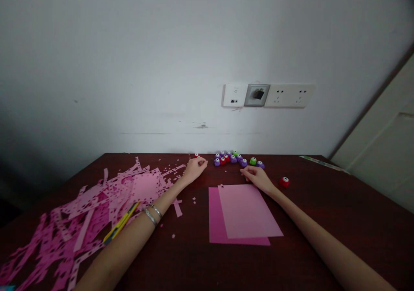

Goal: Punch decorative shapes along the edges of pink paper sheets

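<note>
If an arm drifts, the light pink sheet [249, 213] could slide

As the head view shows, the light pink sheet lies crookedly over a darker pink sheet [214, 222] on the table [310, 252], between the two forearms. The right hand [257, 178] is by its upper right corner, near a green punch [253, 161]. Its fingers are curled, close together rather than spread; I cannot tell whether they pinch anything. A drag of the wrist might crease that corner or push the sheets further out of line.

The left hand [196, 169] is beside a red punch [197, 155] at the wall. Its fingers bunch toward the thumb; whether a scrap is caught there, I cannot tell. Pulled back carelessly, that arm could sweep the small cutouts [174, 236] into the heap of strips [93, 217], where they would be hard to find. It also passes just beside a yellow knife [121, 224]; should the blade be out, which I cannot make out, a brush against it could cut.
</note>
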`<act>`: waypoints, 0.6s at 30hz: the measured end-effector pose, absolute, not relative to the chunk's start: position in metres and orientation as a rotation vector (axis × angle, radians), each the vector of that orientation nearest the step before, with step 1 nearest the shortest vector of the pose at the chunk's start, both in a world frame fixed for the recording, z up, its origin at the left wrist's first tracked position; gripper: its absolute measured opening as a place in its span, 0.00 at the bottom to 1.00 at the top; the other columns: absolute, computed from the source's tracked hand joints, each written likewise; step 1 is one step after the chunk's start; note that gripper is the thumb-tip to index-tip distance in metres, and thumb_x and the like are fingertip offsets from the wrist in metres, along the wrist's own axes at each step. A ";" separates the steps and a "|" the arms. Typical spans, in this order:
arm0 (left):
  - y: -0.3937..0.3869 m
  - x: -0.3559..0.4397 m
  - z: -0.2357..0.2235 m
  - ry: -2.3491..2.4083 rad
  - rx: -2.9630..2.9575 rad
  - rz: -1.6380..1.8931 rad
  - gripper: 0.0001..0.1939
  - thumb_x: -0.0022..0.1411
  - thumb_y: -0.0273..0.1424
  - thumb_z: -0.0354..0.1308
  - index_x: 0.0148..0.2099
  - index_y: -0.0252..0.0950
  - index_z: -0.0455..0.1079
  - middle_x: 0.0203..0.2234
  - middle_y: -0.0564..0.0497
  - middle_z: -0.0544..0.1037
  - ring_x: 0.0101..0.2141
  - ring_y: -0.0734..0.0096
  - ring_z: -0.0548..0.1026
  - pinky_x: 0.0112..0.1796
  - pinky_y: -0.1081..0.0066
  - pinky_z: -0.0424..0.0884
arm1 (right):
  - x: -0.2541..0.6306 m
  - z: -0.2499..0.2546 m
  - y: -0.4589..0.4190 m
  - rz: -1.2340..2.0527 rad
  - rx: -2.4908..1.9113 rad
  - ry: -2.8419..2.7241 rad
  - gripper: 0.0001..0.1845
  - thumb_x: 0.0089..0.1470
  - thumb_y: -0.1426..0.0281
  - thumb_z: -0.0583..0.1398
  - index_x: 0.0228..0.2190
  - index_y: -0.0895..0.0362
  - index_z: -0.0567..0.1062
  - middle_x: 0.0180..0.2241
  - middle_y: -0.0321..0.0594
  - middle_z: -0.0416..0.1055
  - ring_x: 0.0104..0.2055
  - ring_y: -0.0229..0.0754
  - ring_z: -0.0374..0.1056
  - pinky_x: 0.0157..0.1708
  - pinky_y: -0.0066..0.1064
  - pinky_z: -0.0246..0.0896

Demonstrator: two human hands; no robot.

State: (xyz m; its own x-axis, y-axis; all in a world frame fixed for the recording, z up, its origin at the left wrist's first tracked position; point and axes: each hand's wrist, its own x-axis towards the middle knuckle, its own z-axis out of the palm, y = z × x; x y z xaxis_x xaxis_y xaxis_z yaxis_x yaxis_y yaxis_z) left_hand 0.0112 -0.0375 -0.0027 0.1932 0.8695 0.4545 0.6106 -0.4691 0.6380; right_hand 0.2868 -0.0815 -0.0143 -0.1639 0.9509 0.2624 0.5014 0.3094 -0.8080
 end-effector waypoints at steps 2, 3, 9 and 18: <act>-0.033 0.016 -0.002 1.315 2.221 1.033 0.11 0.53 0.34 0.52 0.32 0.34 0.73 0.22 0.51 0.73 0.24 0.74 0.66 0.29 0.73 0.61 | 0.287 -0.014 -0.081 0.728 -1.311 -1.794 0.23 0.48 0.51 0.53 0.21 0.59 0.69 0.16 0.34 0.62 0.18 0.35 0.58 0.20 0.27 0.52; -0.029 0.018 -0.002 1.282 2.242 0.985 0.11 0.53 0.34 0.53 0.32 0.34 0.73 0.22 0.51 0.73 0.24 0.73 0.66 0.29 0.73 0.61 | 0.287 -0.014 -0.080 0.727 -1.316 -1.792 0.23 0.48 0.51 0.54 0.21 0.59 0.69 0.16 0.34 0.63 0.18 0.35 0.58 0.20 0.27 0.52; -0.003 0.028 -0.007 1.274 2.252 0.931 0.14 0.49 0.36 0.56 0.35 0.32 0.73 0.23 0.51 0.72 0.26 0.71 0.67 0.29 0.72 0.62 | 0.291 -0.018 -0.077 0.693 -1.316 -1.767 0.22 0.48 0.52 0.54 0.21 0.59 0.70 0.15 0.34 0.64 0.18 0.36 0.58 0.20 0.28 0.52; 0.008 0.031 -0.009 1.227 2.258 0.865 0.19 0.47 0.41 0.58 0.36 0.31 0.74 0.23 0.51 0.73 0.24 0.71 0.68 0.27 0.73 0.61 | 0.290 -0.017 -0.078 0.695 -1.325 -1.755 0.18 0.49 0.57 0.55 0.21 0.59 0.69 0.15 0.34 0.64 0.19 0.36 0.59 0.21 0.27 0.52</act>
State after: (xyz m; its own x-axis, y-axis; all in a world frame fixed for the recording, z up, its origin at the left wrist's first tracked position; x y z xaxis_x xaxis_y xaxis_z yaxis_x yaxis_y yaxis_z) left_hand 0.0309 0.0081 -0.0091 0.4148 0.8523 0.3185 0.5867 -0.5181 0.6223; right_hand 0.2901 -0.0780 -0.0171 -0.1193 0.9540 0.2749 0.5072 0.2966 -0.8092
